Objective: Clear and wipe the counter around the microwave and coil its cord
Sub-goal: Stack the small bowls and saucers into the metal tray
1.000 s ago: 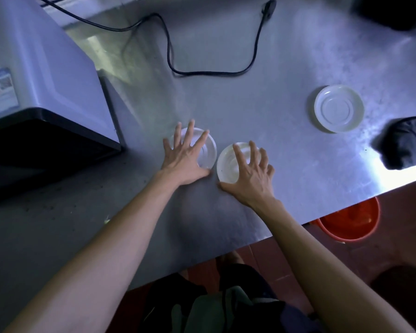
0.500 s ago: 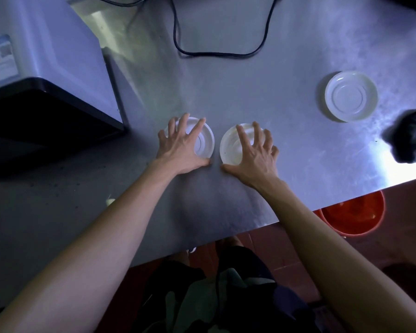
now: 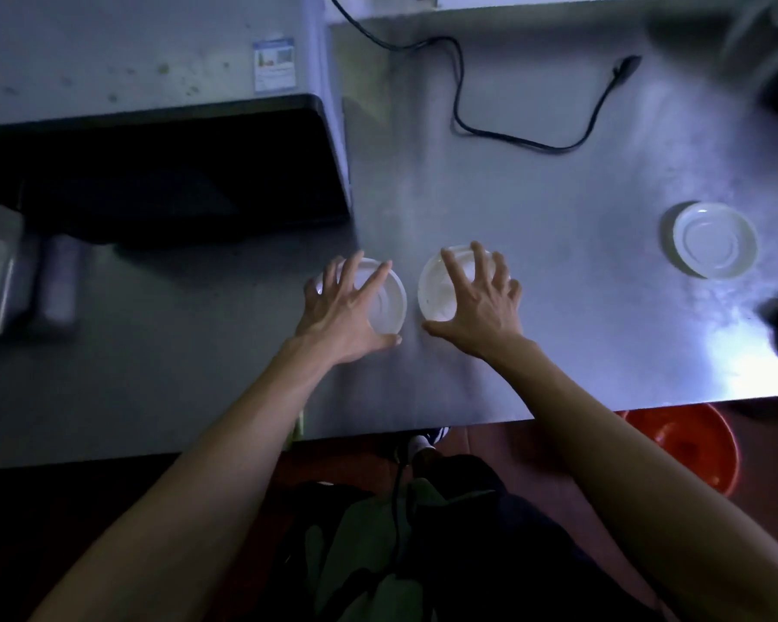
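Cord (image 3: 504, 136) looped across counter (image 3: 580, 307), plug (image 3: 624, 67) pointing away toward far-right.

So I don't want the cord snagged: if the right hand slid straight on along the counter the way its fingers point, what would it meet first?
Probably the cord. The right hand rests on a saucer, fingers pointing away from the person; beyond lies bare counter, then the cord's loop. The exact line is hard to judge.
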`<control>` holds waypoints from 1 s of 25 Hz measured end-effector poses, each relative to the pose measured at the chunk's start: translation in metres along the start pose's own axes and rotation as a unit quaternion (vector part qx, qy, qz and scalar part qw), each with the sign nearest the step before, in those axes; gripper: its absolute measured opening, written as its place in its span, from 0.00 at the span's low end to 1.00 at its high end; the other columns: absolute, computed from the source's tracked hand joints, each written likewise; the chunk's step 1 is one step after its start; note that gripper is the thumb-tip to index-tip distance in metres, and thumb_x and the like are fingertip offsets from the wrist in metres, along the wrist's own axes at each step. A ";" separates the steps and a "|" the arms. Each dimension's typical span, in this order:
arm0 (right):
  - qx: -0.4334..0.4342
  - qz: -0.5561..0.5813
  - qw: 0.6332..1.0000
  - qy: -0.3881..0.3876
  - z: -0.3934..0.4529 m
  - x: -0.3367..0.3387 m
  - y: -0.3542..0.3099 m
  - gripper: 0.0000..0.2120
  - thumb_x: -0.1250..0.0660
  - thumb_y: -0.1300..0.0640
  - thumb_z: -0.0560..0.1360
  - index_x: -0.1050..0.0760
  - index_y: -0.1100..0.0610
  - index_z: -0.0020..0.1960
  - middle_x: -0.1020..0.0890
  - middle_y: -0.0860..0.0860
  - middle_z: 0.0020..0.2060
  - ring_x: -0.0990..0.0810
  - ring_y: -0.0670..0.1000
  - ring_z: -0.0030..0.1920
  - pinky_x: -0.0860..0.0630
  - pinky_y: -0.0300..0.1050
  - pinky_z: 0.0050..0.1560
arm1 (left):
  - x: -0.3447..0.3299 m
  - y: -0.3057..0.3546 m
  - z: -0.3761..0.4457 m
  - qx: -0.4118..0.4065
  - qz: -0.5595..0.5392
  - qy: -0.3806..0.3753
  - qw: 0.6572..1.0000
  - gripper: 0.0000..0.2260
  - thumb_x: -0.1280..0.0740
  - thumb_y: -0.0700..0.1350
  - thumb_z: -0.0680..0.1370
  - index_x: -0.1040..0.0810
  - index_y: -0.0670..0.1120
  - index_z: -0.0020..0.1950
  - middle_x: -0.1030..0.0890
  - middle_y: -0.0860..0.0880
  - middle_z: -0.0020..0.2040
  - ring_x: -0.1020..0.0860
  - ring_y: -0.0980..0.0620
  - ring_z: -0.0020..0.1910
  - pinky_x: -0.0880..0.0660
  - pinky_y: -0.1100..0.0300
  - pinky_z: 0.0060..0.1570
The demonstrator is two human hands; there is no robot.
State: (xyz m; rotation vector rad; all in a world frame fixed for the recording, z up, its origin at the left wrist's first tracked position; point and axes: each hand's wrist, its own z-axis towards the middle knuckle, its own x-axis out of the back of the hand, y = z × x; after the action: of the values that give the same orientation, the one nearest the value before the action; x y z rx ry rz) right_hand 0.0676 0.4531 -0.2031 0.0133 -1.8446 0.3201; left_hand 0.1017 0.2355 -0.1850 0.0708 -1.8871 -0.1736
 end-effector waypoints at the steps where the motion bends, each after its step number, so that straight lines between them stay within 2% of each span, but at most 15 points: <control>1: 0.018 -0.018 1.000 0.000 -0.005 -0.001 -0.017 0.55 0.27 0.30 0.60 0.52 0.41 0.78 0.51 0.55 0.78 0.50 0.66 0.76 0.37 0.68 0.66 | 0.002 -0.016 -0.015 0.009 -0.006 0.011 1.000 0.52 0.30 0.74 0.60 0.51 0.62 0.78 0.51 0.49 0.79 0.51 0.43 0.76 0.41 0.35 0.68; 7: 0.101 -0.082 0.992 0.002 -0.042 -0.008 -0.121 0.55 0.29 0.28 0.60 0.52 0.42 0.78 0.52 0.55 0.78 0.50 0.66 0.75 0.37 0.68 0.65 | -0.003 -0.110 -0.110 0.077 -0.040 0.045 0.995 0.51 0.33 0.74 0.60 0.53 0.62 0.77 0.52 0.48 0.79 0.50 0.42 0.75 0.41 0.35 0.66; 12: 0.173 -0.086 0.981 0.012 -0.082 -0.023 -0.225 0.54 0.28 0.28 0.60 0.51 0.42 0.78 0.51 0.55 0.77 0.50 0.65 0.75 0.36 0.67 0.66 | -0.012 -0.189 -0.202 0.155 -0.071 0.071 0.983 0.51 0.34 0.75 0.59 0.53 0.62 0.76 0.53 0.51 0.78 0.53 0.44 0.74 0.43 0.34 0.67; 16: 0.220 -0.082 0.972 0.025 -0.106 -0.036 -0.298 0.54 0.28 0.28 0.59 0.50 0.42 0.77 0.50 0.54 0.77 0.49 0.64 0.74 0.36 0.69 0.66 | -0.021 -0.247 -0.273 0.213 -0.090 0.072 0.970 0.51 0.35 0.75 0.59 0.52 0.63 0.76 0.53 0.50 0.78 0.52 0.41 0.76 0.43 0.34 0.68; 25: 0.323 -0.093 0.942 0.017 -0.123 -0.057 -0.418 0.55 0.26 0.30 0.60 0.51 0.42 0.78 0.51 0.54 0.77 0.50 0.64 0.76 0.35 0.70 0.66 | -0.037 -0.323 -0.358 0.294 -0.116 0.122 0.941 0.50 0.36 0.77 0.60 0.52 0.63 0.76 0.52 0.49 0.78 0.51 0.41 0.76 0.42 0.35 0.69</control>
State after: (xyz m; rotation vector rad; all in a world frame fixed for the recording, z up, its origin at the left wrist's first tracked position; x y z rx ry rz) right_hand 0.2721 0.0702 -0.1364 0.6266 -1.6165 0.7728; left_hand 0.4410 -0.1091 -0.1596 0.6926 -1.6206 0.2369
